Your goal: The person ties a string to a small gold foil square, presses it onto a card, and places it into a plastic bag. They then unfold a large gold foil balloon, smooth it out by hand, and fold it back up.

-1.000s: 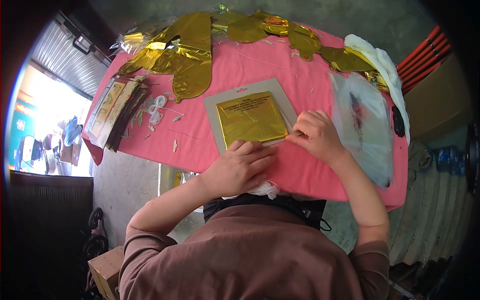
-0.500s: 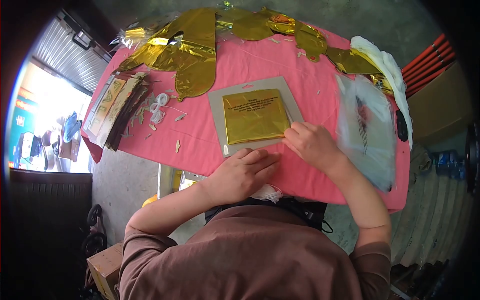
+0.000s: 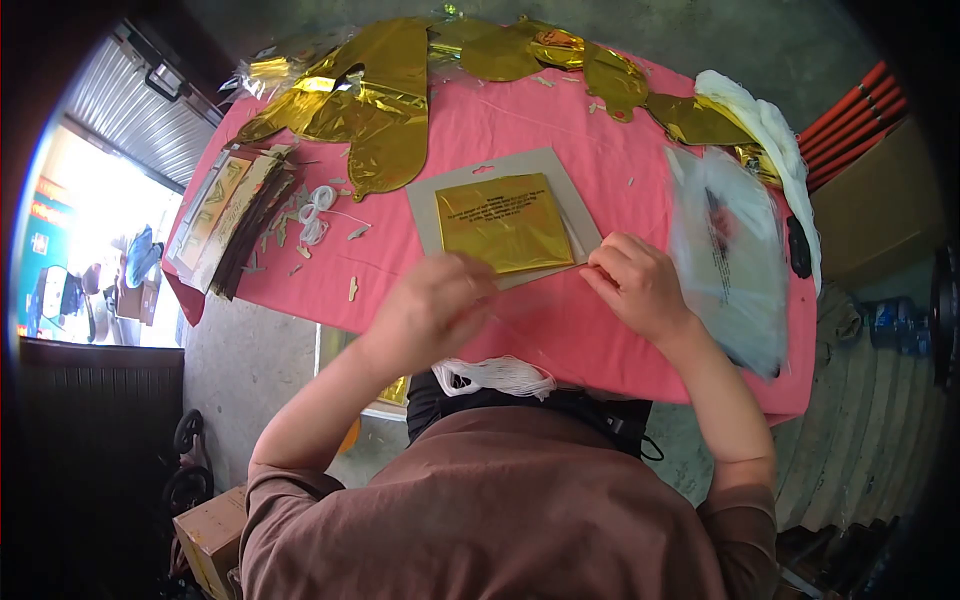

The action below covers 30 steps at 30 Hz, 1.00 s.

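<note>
A packet (image 3: 506, 222) lies on the pink cloth in front of me: a folded gold foil sheet on a grey card with a hang hole, under clear plastic printed with a warning. My right hand (image 3: 636, 284) is closed in a pinch at the packet's lower right corner, on the clear plastic edge. My left hand (image 3: 428, 308) is raised over the packet's lower left corner, its fingers curled and smeared by motion, so I cannot see whether they hold anything. A bundle of white string (image 3: 495, 377) lies at the table's near edge, below my left hand.
Gold foil balloons (image 3: 390, 110) line the far edge. A stack of cards (image 3: 222, 222) stands at left, beside a small coil of white string (image 3: 316, 215) and scattered paper bits. Clear plastic bags (image 3: 735, 260) lie at right, with a white cloth (image 3: 765, 130) behind.
My left hand has lifted and moved left from the packet's lower edge, uncovering more of the white string bundle. My right hand stays at the packet's corner, shifted slightly right.
</note>
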Available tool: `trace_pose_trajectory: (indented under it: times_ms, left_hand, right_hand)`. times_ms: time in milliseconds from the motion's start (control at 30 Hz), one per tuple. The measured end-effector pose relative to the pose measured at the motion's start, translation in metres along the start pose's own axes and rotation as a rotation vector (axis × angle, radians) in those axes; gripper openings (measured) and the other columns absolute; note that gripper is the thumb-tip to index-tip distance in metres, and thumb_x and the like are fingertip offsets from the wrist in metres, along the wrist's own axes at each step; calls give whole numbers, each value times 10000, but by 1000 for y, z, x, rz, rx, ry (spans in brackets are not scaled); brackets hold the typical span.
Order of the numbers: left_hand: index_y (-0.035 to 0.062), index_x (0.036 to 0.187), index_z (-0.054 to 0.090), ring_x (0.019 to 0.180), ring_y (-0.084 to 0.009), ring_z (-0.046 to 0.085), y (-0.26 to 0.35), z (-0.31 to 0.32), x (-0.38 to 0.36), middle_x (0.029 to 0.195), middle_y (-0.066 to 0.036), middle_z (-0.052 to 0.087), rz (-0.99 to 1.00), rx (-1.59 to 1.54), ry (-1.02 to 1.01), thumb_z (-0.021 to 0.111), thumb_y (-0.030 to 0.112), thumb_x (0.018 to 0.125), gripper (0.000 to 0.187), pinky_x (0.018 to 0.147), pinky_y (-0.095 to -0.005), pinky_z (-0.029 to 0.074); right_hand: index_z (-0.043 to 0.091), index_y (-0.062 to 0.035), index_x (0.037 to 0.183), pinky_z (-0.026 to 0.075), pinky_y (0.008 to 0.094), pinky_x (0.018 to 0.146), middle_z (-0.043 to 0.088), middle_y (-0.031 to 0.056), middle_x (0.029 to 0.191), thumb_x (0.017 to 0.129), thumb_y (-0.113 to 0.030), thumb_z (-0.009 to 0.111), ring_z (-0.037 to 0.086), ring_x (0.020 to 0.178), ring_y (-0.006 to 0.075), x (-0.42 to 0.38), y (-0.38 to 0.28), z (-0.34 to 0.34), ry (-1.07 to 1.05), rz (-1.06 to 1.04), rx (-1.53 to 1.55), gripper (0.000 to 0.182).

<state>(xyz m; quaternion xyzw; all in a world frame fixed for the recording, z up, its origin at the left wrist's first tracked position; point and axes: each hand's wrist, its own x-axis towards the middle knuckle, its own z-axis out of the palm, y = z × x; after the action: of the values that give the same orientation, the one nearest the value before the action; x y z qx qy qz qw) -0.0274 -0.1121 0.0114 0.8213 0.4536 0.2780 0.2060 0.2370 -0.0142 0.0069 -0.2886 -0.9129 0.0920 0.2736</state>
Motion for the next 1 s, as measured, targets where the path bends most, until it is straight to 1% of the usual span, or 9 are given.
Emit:
trace_pose_trajectory:
  times_ms: [33,100,133,300,533,733,800,900,1000]
  left_hand:
    - [33,1112,570,1118,-305,488,-1,-5,2,1184,-135,555,1,4,1,645,171,768,378,927,-407,406]
    - [43,1158,539,1171,-331,447,-2,-12,6,1245,-148,506,-160,272,68,669,216,751,461,960,-427,378]
    - [42,1190,514,1199,-337,420,-11,-7,3,1296,-154,461,-164,287,52,684,246,738,524,987,-433,348]
    - [38,1184,521,1206,-322,419,-15,-2,3,1283,-147,477,-167,295,71,691,247,732,526,997,-429,332]
    - [42,1173,530,1203,-310,425,-18,0,1,1257,-136,492,-141,256,94,705,236,719,523,993,-430,333]
    - [44,1132,552,1181,-306,437,-15,1,2,1238,-127,500,-127,288,118,678,280,741,474,961,-425,348]
    - [46,1136,550,1183,-307,435,-16,3,1,1239,-128,500,-128,289,116,673,290,746,476,960,-426,346]
    - [46,1157,536,1198,-313,423,-16,0,1,1254,-132,489,-135,274,93,667,290,757,486,971,-431,335]
    - [43,1169,529,1206,-318,416,-16,-3,-1,1264,-139,482,-124,256,72,665,277,764,486,980,-435,328]
  right_hand:
    - [553,-70,731,446,361,579,518,59,741,719,-112,684,544,679,241,1,-2,-1,4,-3,0,138]
    - [587,-71,786,444,360,626,507,56,750,732,-139,678,533,723,237,6,-12,-1,-45,-159,23,125]
    - [587,-71,786,444,360,626,507,56,750,732,-139,678,533,723,237,8,-17,3,-42,-161,22,125]
    - [621,-83,868,407,343,722,505,36,798,761,-199,651,513,791,209,15,-30,26,-64,-254,-110,160]
    - [628,-86,868,397,351,737,499,35,799,760,-224,655,507,787,209,22,-35,23,-95,-310,-53,177]
    - [602,-76,849,395,350,755,509,50,810,754,-223,655,516,799,218,18,-51,30,-88,-198,55,183]
    - [552,-65,824,416,366,746,538,81,824,755,-195,645,543,805,253,17,-57,35,-217,-100,27,173]
    - [505,-61,796,444,402,714,565,111,813,758,-152,620,572,786,304,7,-49,31,-288,-104,-34,151]
    - [491,-53,753,462,426,667,568,118,752,761,-119,591,590,736,317,-19,-34,3,-384,7,-118,120]
